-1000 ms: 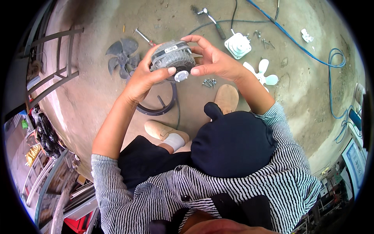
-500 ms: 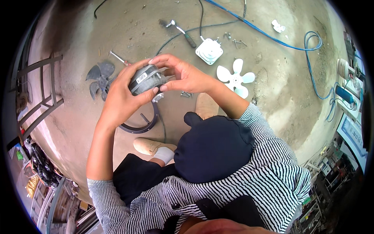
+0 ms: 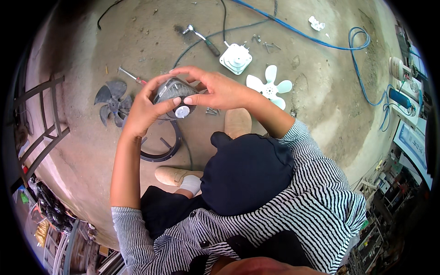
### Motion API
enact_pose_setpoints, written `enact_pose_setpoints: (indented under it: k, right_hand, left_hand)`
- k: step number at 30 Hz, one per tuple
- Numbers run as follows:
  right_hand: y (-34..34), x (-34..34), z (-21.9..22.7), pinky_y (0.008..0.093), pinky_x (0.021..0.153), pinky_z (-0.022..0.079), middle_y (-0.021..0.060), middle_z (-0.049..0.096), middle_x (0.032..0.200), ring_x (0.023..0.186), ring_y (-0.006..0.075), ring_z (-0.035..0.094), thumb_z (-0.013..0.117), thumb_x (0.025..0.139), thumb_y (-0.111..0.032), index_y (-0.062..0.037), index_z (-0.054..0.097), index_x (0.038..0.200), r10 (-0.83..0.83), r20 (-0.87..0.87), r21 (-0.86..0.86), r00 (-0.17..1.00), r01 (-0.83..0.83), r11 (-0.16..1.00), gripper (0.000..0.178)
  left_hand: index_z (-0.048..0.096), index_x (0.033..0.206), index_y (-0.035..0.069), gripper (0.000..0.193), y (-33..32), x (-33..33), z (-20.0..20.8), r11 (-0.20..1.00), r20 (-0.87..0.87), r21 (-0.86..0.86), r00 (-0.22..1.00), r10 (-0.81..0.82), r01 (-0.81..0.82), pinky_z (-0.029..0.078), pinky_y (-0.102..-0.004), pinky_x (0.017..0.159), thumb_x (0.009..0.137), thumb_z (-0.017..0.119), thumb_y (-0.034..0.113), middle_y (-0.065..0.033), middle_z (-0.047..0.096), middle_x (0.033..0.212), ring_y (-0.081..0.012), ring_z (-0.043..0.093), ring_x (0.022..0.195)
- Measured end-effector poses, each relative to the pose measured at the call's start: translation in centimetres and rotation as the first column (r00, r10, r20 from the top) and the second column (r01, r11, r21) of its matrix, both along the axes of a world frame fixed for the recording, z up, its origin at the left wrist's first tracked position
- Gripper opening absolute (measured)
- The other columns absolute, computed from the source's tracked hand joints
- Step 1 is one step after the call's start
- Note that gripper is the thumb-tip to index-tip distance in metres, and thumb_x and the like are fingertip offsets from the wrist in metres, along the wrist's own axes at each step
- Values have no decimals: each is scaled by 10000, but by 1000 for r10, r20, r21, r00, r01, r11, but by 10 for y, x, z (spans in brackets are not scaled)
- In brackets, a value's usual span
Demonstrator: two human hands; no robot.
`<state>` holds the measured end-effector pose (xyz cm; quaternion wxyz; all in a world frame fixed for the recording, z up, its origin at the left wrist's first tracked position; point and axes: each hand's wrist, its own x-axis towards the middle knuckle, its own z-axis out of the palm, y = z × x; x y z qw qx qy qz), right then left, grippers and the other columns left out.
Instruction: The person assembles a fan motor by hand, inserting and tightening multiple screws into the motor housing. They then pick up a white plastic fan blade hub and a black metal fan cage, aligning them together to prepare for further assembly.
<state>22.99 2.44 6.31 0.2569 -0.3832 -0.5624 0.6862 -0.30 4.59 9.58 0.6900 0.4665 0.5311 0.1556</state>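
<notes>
A grey electric fan motor (image 3: 174,87) is held above the floor between my two hands. My left hand (image 3: 145,106) wraps round its left side, the thumb pressed on the front. From the right, my right hand (image 3: 217,89) grips it with arched fingers over the top and the thumb beside the left thumb. A round white hub (image 3: 182,112) on the motor points toward me. Below it lies a dark ring frame (image 3: 178,137) on the floor. A black fan blade (image 3: 112,100) rests just left of my left hand. My fingers hide much of the motor's sides.
Beyond my hands lie a red-handled screwdriver (image 3: 130,74), a ratchet wrench (image 3: 201,39), a white square-based motor (image 3: 236,58), a white fan blade (image 3: 269,88) and several screws (image 3: 268,46). A blue cable (image 3: 298,34) crosses the far floor. A metal frame (image 3: 43,87) stands left.
The motor has turned in my hands, so its white hub now faces me more fully. Both thumbs have shifted close together on its front. The view has moved slightly.
</notes>
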Motion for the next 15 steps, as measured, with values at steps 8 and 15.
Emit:
enact_pose_setpoints:
  k: [8, 15]
  right_hand:
    - [51, 111, -86, 373, 786, 559, 135, 735, 1080, 932, 231, 731, 675, 948, -275, -80, 645, 1226, -553, 499, 186, 667, 541, 820, 341]
    - [68, 174, -157, 398, 764, 545, 64, 751, 968, 904, 256, 709, 740, 863, -194, -126, 739, 1037, -530, 817, 453, 229, 315, 834, 187]
  left_hand:
    - [433, 1482, 98, 629, -10, -1, -39, 796, 386, -584, 808, 445, -160, 542, -402, 978, 926, 691, 238, -84, 614, 1311, -215, 625, 1192]
    - [405, 1504, 116, 639, -10, 8, -44, 767, 379, -610, 777, 503, -199, 554, -385, 962, 947, 680, 265, -67, 612, 1324, -205, 627, 1200]
